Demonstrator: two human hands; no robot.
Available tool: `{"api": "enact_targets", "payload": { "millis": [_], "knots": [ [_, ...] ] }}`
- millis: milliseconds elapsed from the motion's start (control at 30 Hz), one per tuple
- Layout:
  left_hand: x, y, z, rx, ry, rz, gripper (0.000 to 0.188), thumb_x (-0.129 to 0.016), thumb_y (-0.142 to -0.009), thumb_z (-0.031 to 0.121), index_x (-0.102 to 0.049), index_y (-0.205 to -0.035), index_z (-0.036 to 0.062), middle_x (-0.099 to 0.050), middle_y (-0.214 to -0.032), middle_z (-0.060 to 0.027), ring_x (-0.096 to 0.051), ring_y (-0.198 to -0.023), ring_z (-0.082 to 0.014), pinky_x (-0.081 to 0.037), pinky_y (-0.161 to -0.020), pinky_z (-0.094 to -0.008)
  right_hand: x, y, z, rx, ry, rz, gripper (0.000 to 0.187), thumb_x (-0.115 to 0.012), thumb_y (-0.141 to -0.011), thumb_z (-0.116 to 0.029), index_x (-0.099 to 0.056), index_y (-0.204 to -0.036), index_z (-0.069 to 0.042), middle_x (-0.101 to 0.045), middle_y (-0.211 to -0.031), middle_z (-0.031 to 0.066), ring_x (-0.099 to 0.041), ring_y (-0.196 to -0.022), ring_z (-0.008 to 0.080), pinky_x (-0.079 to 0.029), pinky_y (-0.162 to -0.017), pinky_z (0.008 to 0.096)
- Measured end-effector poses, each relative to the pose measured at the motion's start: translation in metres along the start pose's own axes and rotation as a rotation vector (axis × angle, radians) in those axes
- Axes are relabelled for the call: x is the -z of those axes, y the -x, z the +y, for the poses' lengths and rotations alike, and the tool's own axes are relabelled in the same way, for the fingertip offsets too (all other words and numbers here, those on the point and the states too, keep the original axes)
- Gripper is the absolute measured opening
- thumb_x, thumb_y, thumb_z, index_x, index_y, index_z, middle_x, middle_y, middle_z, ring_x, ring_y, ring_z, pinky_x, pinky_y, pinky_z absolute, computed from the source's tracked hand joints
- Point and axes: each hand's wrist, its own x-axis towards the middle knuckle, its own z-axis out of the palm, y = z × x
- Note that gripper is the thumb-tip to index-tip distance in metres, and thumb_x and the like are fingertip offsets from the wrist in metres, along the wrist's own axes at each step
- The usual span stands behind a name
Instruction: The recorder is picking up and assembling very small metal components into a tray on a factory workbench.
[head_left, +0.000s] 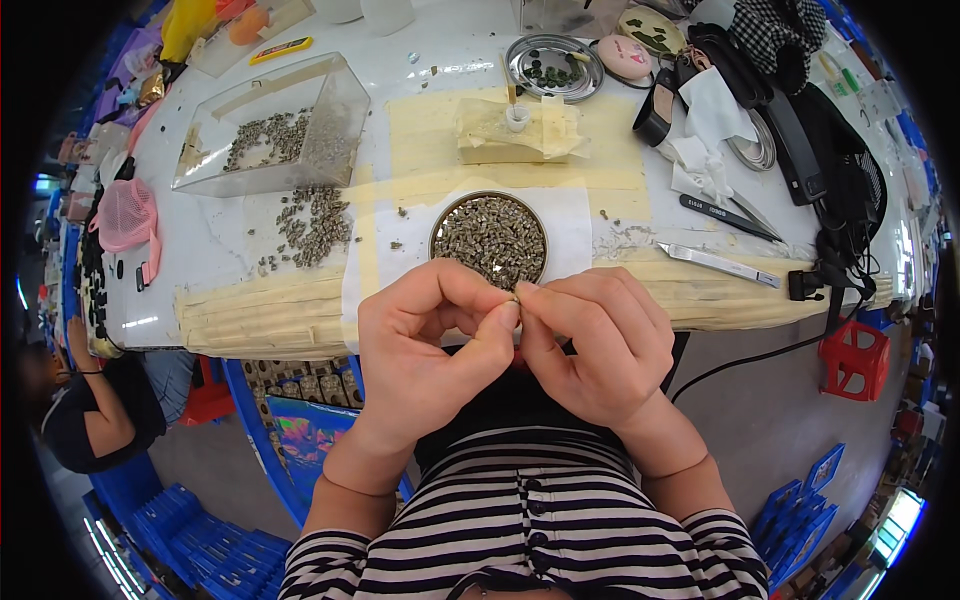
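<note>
Both my hands meet at the near edge of the table, fingertips almost touching. Thumb and forefinger of my left hand are pinched together on something tiny that I cannot make out. My right hand pinches at the same spot from the other side. Just beyond the fingertips stands a round dish full of small metallic grey-brown pieces. It rests on a white sheet, and its near rim is partly hidden by my fingers.
Left of the dish, loose small pieces spill from a tipped clear box. A taped block bears a tiny white cup. Tweezers lie at right, near a black cable. Another person sits far left.
</note>
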Motion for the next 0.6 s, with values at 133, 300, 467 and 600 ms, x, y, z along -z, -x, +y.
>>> {"api": "enact_targets", "payload": {
  "millis": [133,300,467,600],
  "knots": [
    [0.003,0.001,0.001,0.02,-0.021,0.007,0.005,-0.066,-0.087,-0.008,-0.065,-0.092,-0.0063,-0.068,-0.087,-0.0068,-0.066,-0.075,-0.009,-0.056,-0.068,-0.0218,-0.001,-0.001,0.004,0.018,-0.005,-0.001,0.025,-0.076,-0.068,0.008,-0.069,-0.09,-0.002,-0.066,-0.076,0.0073,-0.062,-0.063,0.0212,-0.05,-0.054,0.0293],
    [0.004,0.0,-0.002,0.008,-0.045,0.007,0.007,-0.066,-0.088,-0.007,-0.066,-0.095,-0.0063,-0.068,-0.088,-0.0064,-0.065,-0.076,-0.0079,-0.055,-0.069,-0.0211,-0.003,-0.001,0.009,0.052,0.004,-0.001,0.028,-0.076,-0.065,0.004,-0.069,-0.092,0.0,-0.064,-0.077,0.007,-0.062,-0.062,0.0204,-0.05,-0.053,0.0294],
    [0.004,0.0,-0.003,0.029,-0.056,0.019,0.007,-0.067,-0.088,-0.006,-0.066,-0.095,-0.0059,-0.068,-0.088,-0.0059,-0.064,-0.077,-0.0072,-0.054,-0.069,-0.0207,-0.004,0.0,0.011,0.058,0.013,0.002,0.028,-0.077,-0.065,0.003,-0.069,-0.092,0.0,-0.063,-0.076,0.007,-0.061,-0.061,0.0205,-0.049,-0.052,0.0296],
    [0.004,0.0,-0.005,0.045,-0.061,0.027,0.007,-0.067,-0.088,-0.006,-0.067,-0.096,-0.0059,-0.069,-0.089,-0.0059,-0.064,-0.077,-0.0071,-0.054,-0.069,-0.0206,-0.006,0.002,0.014,0.061,0.011,0.013,0.029,-0.077,-0.065,0.003,-0.069,-0.092,0.0,-0.063,-0.076,0.0069,-0.061,-0.06,0.0203,-0.048,-0.051,0.0294]
  ]
}}
